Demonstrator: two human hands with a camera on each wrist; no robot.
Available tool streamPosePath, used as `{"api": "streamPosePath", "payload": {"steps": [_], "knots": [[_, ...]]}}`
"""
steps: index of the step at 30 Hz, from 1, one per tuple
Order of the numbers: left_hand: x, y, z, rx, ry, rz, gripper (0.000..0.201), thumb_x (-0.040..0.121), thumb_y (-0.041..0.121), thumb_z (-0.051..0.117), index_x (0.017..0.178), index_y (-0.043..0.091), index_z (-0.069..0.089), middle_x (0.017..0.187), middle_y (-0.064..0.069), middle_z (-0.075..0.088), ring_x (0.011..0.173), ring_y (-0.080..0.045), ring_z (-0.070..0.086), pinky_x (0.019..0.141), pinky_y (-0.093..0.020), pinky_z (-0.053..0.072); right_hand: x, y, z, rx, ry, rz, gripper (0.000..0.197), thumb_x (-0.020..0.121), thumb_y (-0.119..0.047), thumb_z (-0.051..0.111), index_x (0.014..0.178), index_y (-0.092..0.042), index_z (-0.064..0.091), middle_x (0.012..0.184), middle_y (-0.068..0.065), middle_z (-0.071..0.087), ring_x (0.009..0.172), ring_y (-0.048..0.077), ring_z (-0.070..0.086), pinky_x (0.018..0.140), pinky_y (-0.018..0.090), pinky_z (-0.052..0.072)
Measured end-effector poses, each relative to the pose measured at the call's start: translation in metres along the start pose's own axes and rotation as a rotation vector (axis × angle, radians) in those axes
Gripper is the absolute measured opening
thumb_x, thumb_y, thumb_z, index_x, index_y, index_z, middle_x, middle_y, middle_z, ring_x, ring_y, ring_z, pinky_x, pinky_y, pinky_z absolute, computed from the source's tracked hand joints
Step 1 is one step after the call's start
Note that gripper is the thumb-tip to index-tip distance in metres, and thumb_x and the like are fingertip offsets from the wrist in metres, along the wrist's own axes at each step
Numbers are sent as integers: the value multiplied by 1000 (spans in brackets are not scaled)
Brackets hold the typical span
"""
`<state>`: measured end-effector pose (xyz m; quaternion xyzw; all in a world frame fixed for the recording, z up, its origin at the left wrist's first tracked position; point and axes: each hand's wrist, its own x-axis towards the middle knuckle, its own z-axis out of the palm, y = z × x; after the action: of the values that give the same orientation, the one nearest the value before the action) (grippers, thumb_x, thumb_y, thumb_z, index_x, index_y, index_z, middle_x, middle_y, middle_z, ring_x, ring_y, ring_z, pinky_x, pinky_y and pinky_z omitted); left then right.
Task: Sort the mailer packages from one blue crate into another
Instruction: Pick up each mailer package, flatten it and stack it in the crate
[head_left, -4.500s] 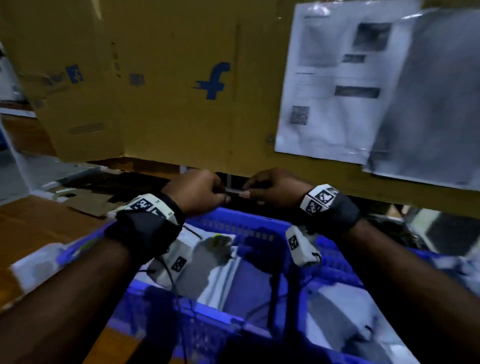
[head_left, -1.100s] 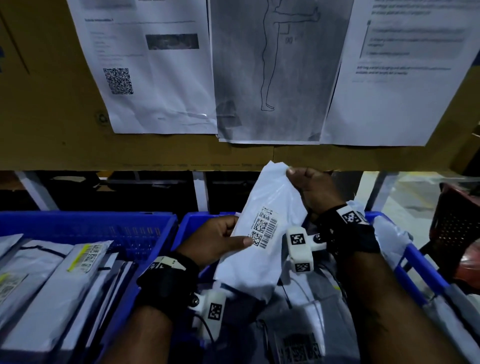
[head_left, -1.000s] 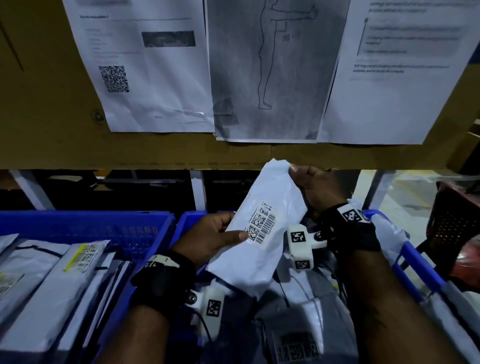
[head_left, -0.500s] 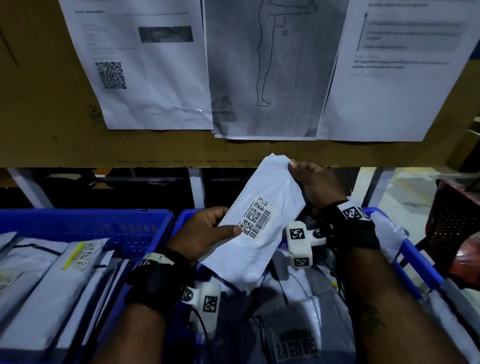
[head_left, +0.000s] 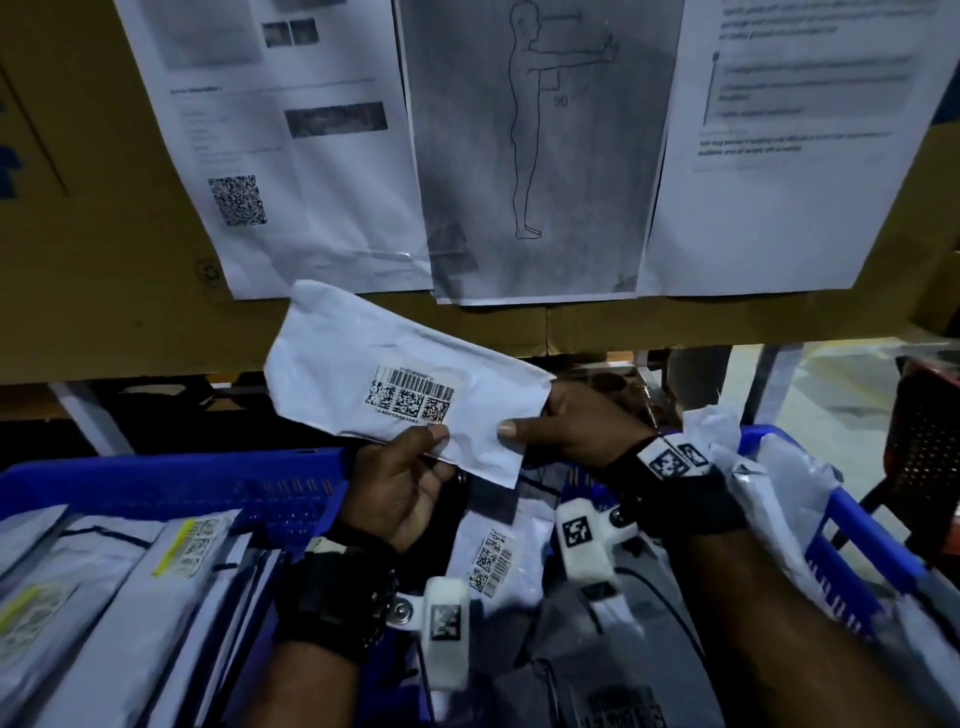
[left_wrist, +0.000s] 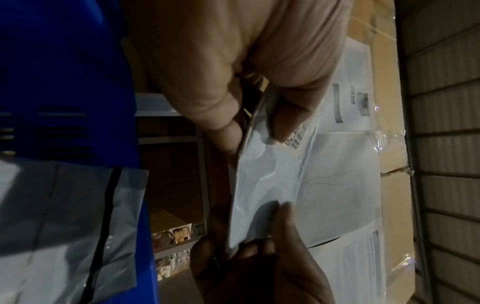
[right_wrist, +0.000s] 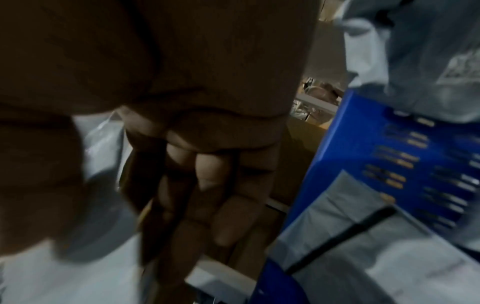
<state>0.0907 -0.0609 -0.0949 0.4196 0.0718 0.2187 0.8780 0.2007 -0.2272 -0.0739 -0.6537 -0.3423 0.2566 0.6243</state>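
A white mailer package (head_left: 363, 364) with a barcode label (head_left: 413, 395) is held up flat, above the gap between two blue crates. My left hand (head_left: 410, 467) pinches its lower edge from below, thumb on the front. My right hand (head_left: 561, 421) grips its right end, thumb on the front and fingers behind. The left wrist view shows the same mailer (left_wrist: 267, 181) edge-on between both hands. The left blue crate (head_left: 171, 483) holds several grey and white mailers standing on edge. The right blue crate (head_left: 862, 551) holds more mailers, one with a barcode (head_left: 491, 564).
A cardboard wall (head_left: 93, 270) with several taped paper sheets (head_left: 530, 145) hangs just behind the crates. Metal frame legs (head_left: 88, 415) stand in the dark gap under it. A red-brown perforated crate (head_left: 924, 452) sits at the far right.
The mailer has turned from nearly upright to lying lengthwise, barcode level. My right hand has slid down to its right end; my left hand has shifted to the lower edge. The view has tilted up slightly.
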Motion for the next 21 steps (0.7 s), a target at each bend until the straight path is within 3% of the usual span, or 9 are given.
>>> {"api": "streamPosePath", "payload": {"steps": [2, 4, 6, 8, 11, 15, 18, 21], "knots": [[-3, 2, 0, 2, -15, -17, 33, 67, -5, 66, 100, -2, 64, 91, -14, 73, 85, -30, 70, 71, -36, 60, 3, 2, 4, 10, 24, 8, 29, 83, -11, 75, 111, -8, 70, 100, 18, 72, 80, 28, 66, 63, 31, 55], [-5, 7, 1, -37, -6, -10, 43, 73, -2, 66, 115, 2, 65, 112, -17, 71, 102, -34, 68, 86, -48, 57, 4, 3, 3, -3, 34, 17, 33, 78, -15, 78, 110, -8, 71, 97, 32, 67, 75, 31, 58, 56, 28, 52], [-1, 13, -3, -91, 45, 39, 51, 77, 2, 64, 128, 5, 60, 124, -17, 66, 112, -34, 65, 90, -52, 54, 3, 4, -3, -2, 40, 23, 42, 72, -21, 80, 112, -10, 71, 102, 36, 65, 76, 35, 56, 55, 29, 52], [2, 20, -8, -120, 96, 94, 57, 80, 5, 66, 136, 8, 55, 130, -17, 62, 117, -34, 62, 91, -53, 54, 1, 2, -9, 47, 60, 15, 42, 73, -17, 79, 113, -8, 70, 107, 31, 68, 84, 39, 61, 67, 36, 55], [5, 27, -18, -117, 150, 145, 60, 80, 8, 69, 138, 11, 54, 135, -16, 59, 120, -34, 60, 94, -54, 52, 1, 2, -18, 196, 160, 22, 42, 74, -9, 76, 114, 1, 67, 115, 24, 68, 107, 43, 64, 100, 53, 47], [2, 28, -20, -32, 153, 191, 51, 84, 1, 65, 135, 7, 56, 131, -18, 61, 116, -37, 62, 87, -52, 55, 5, 4, -18, 244, 267, -11, 36, 77, -10, 73, 112, -3, 68, 113, 19, 70, 107, 39, 65, 101, 54, 47], [-1, 36, -25, 41, 183, 218, 45, 87, 0, 60, 131, 7, 59, 125, -15, 66, 107, -33, 67, 72, -38, 59, 4, 1, -16, 213, 346, -74, 17, 89, -6, 64, 105, -8, 68, 108, 16, 72, 105, 38, 66, 96, 50, 51], [-8, 51, -37, 212, 179, 193, 25, 89, 4, 61, 114, 6, 63, 119, -18, 68, 83, -22, 69, 52, -25, 52, 0, -4, -18, 89, 404, -141, 14, 94, -9, 61, 106, -8, 68, 97, 3, 75, 88, 15, 72, 78, 30, 56]]}}
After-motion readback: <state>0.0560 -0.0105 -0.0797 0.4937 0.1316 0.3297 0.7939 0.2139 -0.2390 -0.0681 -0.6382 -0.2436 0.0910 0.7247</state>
